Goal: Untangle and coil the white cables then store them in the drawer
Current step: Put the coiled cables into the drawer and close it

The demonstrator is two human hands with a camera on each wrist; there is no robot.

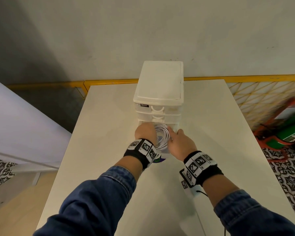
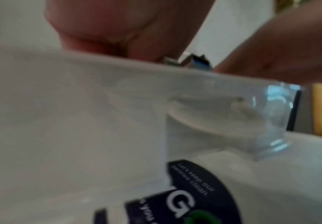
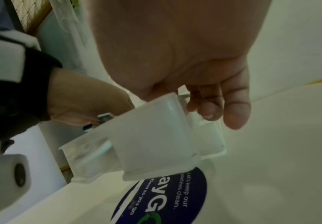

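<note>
We lower white cable coil (image 1: 162, 136) into open bottom drawer (image 1: 174, 129). Left hand (image 1: 146, 132) curls round coil, keeps loops together. Right hand (image 1: 181, 144), fingers relaxed, steadies coil's right side.

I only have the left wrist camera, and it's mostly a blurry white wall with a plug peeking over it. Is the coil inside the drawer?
Observer: Yes. The head view shows the coiled white cable lying in the pulled-out bottom drawer.
Operator: Where's the right hand?
Observer: The right hand is at the drawer's right side, with one finger reaching toward the coil.
Operator: Any other drawer open?
Observer: No, the two upper drawers are pushed in.
</note>
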